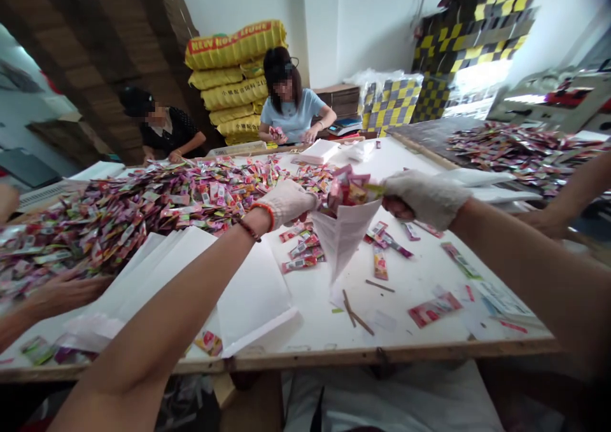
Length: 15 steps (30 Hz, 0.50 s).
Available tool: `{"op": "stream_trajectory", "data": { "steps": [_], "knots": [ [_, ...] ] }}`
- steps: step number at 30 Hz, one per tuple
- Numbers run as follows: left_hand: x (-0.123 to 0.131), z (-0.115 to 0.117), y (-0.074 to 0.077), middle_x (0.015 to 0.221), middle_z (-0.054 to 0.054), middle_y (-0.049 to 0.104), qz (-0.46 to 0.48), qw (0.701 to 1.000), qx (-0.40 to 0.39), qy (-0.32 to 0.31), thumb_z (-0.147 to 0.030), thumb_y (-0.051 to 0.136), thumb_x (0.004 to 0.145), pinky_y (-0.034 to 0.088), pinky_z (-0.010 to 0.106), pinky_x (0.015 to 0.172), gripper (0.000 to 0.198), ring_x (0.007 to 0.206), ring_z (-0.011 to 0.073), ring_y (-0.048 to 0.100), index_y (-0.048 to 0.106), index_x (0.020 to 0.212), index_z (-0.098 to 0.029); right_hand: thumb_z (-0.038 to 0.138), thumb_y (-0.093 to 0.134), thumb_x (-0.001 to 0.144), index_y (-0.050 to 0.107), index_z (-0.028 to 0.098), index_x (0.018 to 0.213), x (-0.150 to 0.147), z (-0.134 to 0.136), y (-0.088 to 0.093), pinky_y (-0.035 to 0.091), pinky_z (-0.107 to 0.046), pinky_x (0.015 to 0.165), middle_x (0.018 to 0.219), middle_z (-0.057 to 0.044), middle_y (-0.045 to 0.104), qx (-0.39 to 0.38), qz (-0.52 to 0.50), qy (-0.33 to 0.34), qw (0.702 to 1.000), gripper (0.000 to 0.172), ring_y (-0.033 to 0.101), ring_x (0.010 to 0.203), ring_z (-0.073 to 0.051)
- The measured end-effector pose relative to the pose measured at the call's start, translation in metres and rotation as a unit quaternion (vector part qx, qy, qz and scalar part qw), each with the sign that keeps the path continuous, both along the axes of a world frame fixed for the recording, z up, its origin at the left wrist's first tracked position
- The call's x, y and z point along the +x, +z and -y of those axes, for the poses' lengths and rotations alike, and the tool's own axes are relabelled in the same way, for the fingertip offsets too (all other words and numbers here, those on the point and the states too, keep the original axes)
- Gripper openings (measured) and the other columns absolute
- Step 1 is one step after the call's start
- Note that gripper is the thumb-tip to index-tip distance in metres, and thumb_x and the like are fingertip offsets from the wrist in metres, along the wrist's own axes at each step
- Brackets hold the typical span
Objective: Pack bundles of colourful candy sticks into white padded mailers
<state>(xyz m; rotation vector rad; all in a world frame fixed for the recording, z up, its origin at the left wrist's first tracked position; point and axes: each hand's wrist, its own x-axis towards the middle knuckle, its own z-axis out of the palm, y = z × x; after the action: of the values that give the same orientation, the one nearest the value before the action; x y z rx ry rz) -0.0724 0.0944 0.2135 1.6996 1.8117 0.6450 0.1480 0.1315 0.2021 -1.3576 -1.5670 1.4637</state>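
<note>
A white paper bag [344,238] hangs between my hands above the table, its pointed lower end downward. Small pink, red and purple wrapped packets [352,190] stick up from its mouth. My left hand [290,203], in a white knit glove with an orange cuff, is closed on the bag's left edge. On the other side, my right hand [427,198], also gloved, has its fingers curled at the bag's upper right edge, beside the packets. Loose packets [300,254] lie on the table behind and beside the bag.
A big heap of packets [143,209] covers the table's left side. Flat white bags [252,292] lie at front left. Loose sticks [353,311] are near the wooden front edge. Two people work across the table; other people's arms reach in at both sides. Another packet pile [520,155] is at right.
</note>
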Motion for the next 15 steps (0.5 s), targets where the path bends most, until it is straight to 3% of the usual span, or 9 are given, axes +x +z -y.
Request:
{"op": "stream_trajectory", "data": {
  "steps": [6, 10, 13, 15],
  "knots": [
    [0.0, -0.006, -0.004, 0.04, -0.001, 0.044, -0.1, 0.993, 0.037, -0.053, -0.025, 0.05, 0.067, 0.025, 0.021, 0.04, 0.022, 0.037, 0.0081, 0.038, 0.051, 0.047, -0.014, 0.034, 0.063, 0.07, 0.044, 0.018, 0.047, 0.011, 0.02, -0.006, 0.023, -0.021, 0.032, 0.037, 0.004, 0.039, 0.038, 0.06, 0.035, 0.997, 0.034, 0.031, 0.032, -0.005],
    [0.009, 0.014, 0.0, 0.048, -0.002, 0.046, -0.162, 0.964, 0.182, -0.109, -0.024, 0.049, 0.071, 0.027, 0.021, 0.047, 0.023, 0.048, 0.0086, 0.042, 0.051, 0.05, -0.014, 0.038, 0.057, 0.075, 0.048, 0.016, 0.045, 0.026, 0.052, -0.005, 0.029, -0.022, 0.038, 0.039, 0.001, 0.046, 0.113, 0.146, 0.053, 0.981, 0.038, 0.038, 0.036, -0.007],
    [0.026, 0.052, -0.016, 0.057, -0.001, 0.051, -0.18, 0.937, 0.259, -0.153, -0.029, 0.046, 0.078, 0.028, 0.022, 0.052, 0.025, 0.055, 0.0102, 0.044, 0.056, 0.06, -0.014, 0.044, 0.051, 0.079, 0.054, 0.016, 0.049, 0.037, 0.094, -0.03, 0.035, -0.022, 0.042, 0.043, -0.002, 0.054, 0.073, 0.21, 0.092, 0.971, 0.041, 0.046, 0.039, -0.01],
    [0.041, 0.08, -0.043, 0.063, 0.001, 0.055, -0.2, 0.927, 0.248, -0.198, -0.028, 0.047, 0.078, 0.029, 0.023, 0.054, 0.02, 0.059, 0.0121, 0.046, 0.058, 0.066, -0.016, 0.047, 0.046, 0.082, 0.058, 0.018, 0.052, 0.045, 0.126, -0.065, 0.035, -0.022, 0.04, 0.042, -0.001, 0.055, 0.025, 0.25, 0.118, 0.961, 0.044, 0.046, 0.036, -0.01]
  ]
}}
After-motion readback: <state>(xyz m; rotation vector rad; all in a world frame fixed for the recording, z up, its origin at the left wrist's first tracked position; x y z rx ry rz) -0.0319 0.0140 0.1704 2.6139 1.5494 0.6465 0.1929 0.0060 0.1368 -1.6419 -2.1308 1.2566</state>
